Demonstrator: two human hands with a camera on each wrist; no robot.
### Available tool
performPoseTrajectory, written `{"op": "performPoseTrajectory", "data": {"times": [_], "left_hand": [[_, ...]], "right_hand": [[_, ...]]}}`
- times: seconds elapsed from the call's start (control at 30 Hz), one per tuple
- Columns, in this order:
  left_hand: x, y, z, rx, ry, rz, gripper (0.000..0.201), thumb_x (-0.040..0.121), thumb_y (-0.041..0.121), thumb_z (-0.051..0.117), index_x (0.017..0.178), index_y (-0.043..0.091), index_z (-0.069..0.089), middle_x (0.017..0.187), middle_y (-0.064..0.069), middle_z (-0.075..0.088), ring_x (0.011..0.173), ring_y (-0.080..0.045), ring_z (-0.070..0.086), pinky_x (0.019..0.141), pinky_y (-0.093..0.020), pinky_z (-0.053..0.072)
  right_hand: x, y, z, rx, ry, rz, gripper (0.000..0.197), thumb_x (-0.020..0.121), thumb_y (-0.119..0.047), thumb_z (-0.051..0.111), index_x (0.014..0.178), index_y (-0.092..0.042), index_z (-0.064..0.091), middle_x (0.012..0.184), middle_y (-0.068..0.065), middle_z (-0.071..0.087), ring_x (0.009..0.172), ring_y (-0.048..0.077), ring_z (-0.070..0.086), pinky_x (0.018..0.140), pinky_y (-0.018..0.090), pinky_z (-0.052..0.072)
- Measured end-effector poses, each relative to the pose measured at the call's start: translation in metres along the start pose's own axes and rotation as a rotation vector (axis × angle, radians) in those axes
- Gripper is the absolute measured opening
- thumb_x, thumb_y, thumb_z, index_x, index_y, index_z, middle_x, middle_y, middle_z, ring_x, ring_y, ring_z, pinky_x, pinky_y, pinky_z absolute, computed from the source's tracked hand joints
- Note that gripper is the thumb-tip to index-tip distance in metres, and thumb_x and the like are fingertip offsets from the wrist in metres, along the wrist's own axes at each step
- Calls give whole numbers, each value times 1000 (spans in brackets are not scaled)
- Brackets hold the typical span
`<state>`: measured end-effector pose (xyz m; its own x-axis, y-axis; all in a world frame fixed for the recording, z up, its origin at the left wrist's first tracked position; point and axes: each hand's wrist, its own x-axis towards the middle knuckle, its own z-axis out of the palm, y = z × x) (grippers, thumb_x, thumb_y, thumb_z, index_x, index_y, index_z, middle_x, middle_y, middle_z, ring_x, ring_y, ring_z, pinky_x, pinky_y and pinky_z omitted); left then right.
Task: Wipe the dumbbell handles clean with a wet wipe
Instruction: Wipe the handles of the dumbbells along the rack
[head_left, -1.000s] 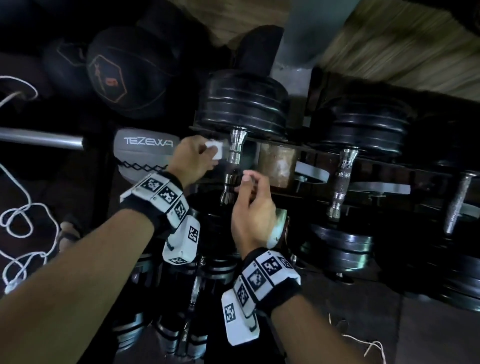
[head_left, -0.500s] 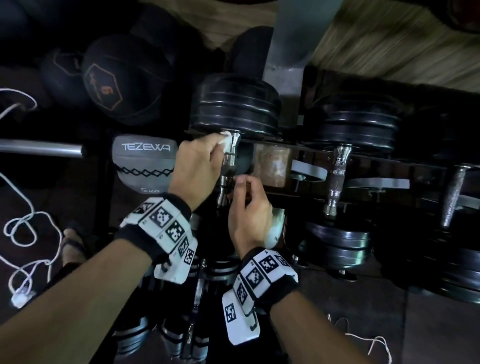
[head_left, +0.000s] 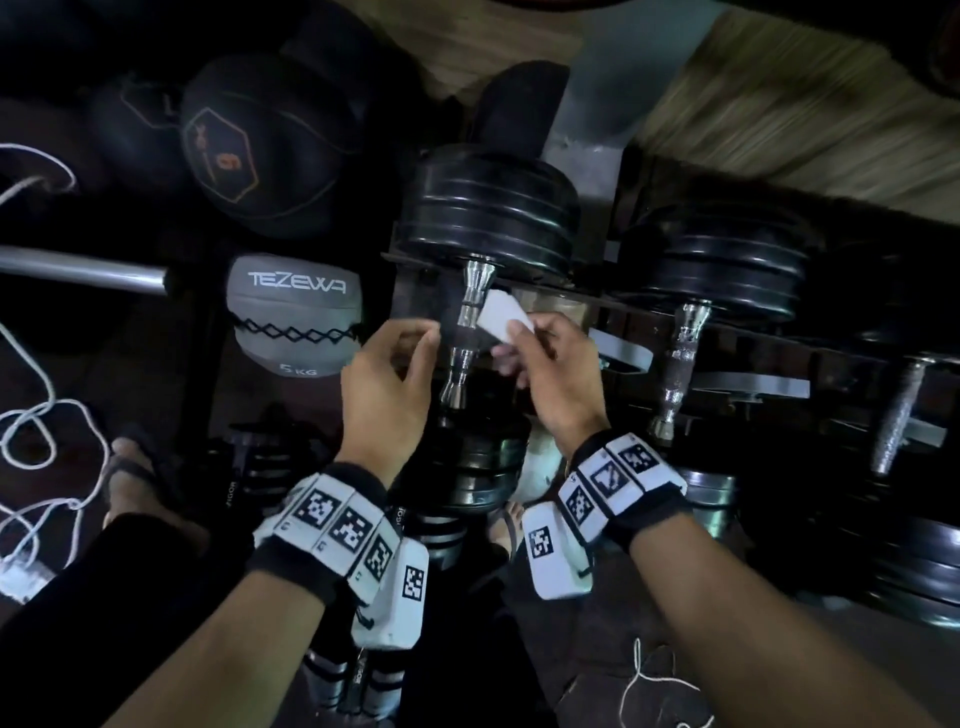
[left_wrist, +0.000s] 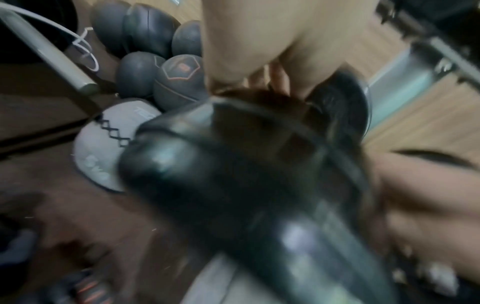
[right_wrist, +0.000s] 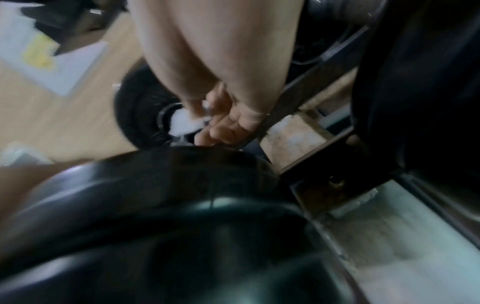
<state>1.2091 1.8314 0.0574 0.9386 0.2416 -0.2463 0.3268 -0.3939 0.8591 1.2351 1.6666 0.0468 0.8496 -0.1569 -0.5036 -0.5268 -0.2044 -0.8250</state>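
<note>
Wet wipe (head_left: 505, 315), folded, pinched by right hand (head_left: 558, 382) at handle's (head_left: 466, 332) three o'clock, positioned for wiping; left hand (head_left: 387, 387) at nine o'clock, fingers loosely curled, empty.

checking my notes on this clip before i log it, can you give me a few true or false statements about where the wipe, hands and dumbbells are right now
1. The right hand holds the white wet wipe. True.
2. The wipe is pressed around the handle of the far right dumbbell. False: it is by the handle of the leftmost racked dumbbell, to that handle's right.
3. The left hand is beside the same handle, on its left side. True.
4. The grey ball marked TEZEWA lies to the right of the rack. False: it lies to the left of the hands.
5. The left hand holds a second wipe. False: no wipe shows in it.
</note>
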Motion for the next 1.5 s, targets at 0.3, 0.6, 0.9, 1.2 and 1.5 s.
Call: {"op": "performPoseTrajectory", "data": {"times": [0.3, 0.6, 0.9, 1.2, 1.5], "left_hand": [[-11, -10, 4, 113, 108, -156, 12, 100, 24, 50, 99, 24, 62, 81, 22, 59, 78, 9, 55, 88, -28, 47], [-11, -11, 5, 63, 95, -189, 31, 89, 39, 41, 102, 25, 66, 87, 12, 69, 86, -4, 64, 93, -41, 50], [-11, -11, 4, 55, 93, -206, 33, 89, 39, 40, 103, 25, 66, 87, 10, 70, 88, -9, 64, 95, -45, 48], [-10, -13, 5, 57, 86, -215, 35, 88, 40, 39, 104, 24, 66, 88, 10, 71, 89, -11, 64, 97, -48, 47], [-10, -15, 5, 64, 80, -210, 33, 88, 38, 39, 103, 26, 65, 84, 13, 70, 87, -11, 63, 98, -50, 45]], "right_hand": [[49, -10, 28, -260, -69, -75, 19, 101, -13, 56, 114, -11, 71, 113, 3, 72, 100, 15, 67, 88, 22, 52], [30, -2, 27, -254, -54, -116, 27, 101, -8, 55, 125, -7, 67, 120, 2, 70, 107, 12, 64, 99, 20, 46], [-2, 14, 22, -222, -77, -57, 28, 101, -8, 55, 126, -9, 66, 114, 3, 71, 101, 17, 68, 100, 36, 52], [-9, 21, 20, -229, -103, 15, 23, 99, -12, 59, 120, -11, 69, 115, 3, 72, 103, 16, 68, 101, 38, 53], [-15, 15, 19, -210, -165, 82, 21, 97, -11, 63, 116, -9, 71, 115, -4, 72, 108, 3, 64, 101, 17, 48]]}}
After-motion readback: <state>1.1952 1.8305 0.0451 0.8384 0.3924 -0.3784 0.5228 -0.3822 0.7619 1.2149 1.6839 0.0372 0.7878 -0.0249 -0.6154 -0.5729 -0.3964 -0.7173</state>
